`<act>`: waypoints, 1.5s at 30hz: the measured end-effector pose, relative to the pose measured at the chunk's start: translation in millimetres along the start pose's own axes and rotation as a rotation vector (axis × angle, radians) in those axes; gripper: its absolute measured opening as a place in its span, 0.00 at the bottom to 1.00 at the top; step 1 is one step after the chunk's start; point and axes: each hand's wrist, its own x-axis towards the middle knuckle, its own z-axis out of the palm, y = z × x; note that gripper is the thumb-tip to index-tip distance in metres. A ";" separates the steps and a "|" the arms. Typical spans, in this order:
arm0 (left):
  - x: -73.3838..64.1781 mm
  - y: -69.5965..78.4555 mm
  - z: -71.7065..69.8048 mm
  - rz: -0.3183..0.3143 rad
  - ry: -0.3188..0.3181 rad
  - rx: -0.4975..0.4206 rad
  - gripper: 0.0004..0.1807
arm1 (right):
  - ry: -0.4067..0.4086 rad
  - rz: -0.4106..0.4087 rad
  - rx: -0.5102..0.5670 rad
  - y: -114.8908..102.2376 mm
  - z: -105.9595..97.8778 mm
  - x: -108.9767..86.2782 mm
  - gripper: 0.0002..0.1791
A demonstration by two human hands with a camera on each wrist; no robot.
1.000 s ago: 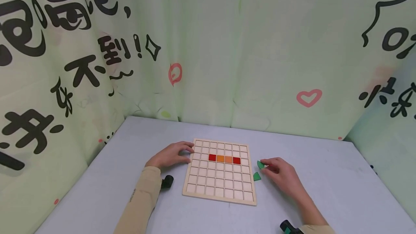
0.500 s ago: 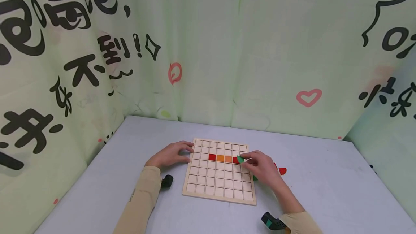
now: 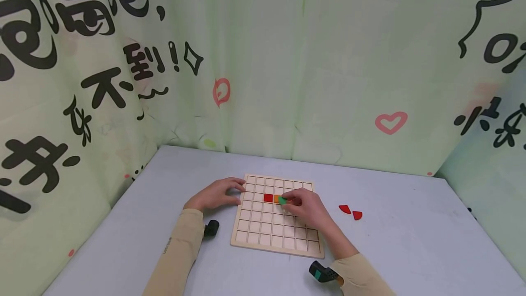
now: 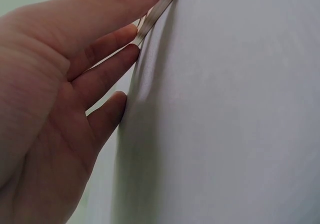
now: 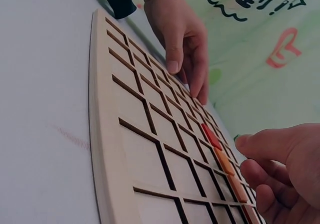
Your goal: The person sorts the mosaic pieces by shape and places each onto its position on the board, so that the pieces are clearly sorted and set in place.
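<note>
right hand [image 3: 308, 205] is pinching a green tile [image 3: 281, 200] over the wooden grid board [image 3: 266, 230]; left hand [image 3: 218, 195], fingers parted, is touching the board's edge; placing seems underway, probably calling for alignment.

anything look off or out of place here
Two red pieces lie loose on the table, off the board whose grid holds other tiles. A faint reddish smudge beside the board looks like a stain.
</note>
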 end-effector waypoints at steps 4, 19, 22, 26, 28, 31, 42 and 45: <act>-0.4 0.2 -1.3 0.027 -0.001 0.004 0.17 | -0.016 -0.004 0.006 -2.5 9.4 6.9 0.12; -0.2 -0.1 -0.6 0.009 -0.004 -0.010 0.18 | -0.059 0.013 0.027 -10.7 24.7 9.3 0.10; -0.1 -0.2 -0.7 0.009 -0.002 -0.012 0.17 | -0.065 -0.002 0.032 -10.7 25.8 9.3 0.10; 0.2 -0.2 -0.6 0.006 -0.004 -0.019 0.17 | -0.078 -0.001 0.033 -10.2 27.3 9.3 0.10; 0.3 -0.1 -0.4 0.004 -0.005 -0.020 0.17 | -0.086 0.000 0.033 -10.3 27.9 9.1 0.10; 0.1 -0.1 -0.4 0.002 -0.007 -0.022 0.18 | -0.089 -0.015 0.028 -10.8 29.1 8.9 0.10; 0.4 -0.4 -0.5 -0.001 -0.004 -0.025 0.17 | -0.070 -0.056 -0.019 -14.1 32.1 9.3 0.08; 0.9 -1.4 0.0 0.000 -0.002 -0.017 0.17 | -0.067 -0.062 -0.030 -13.2 33.0 9.4 0.08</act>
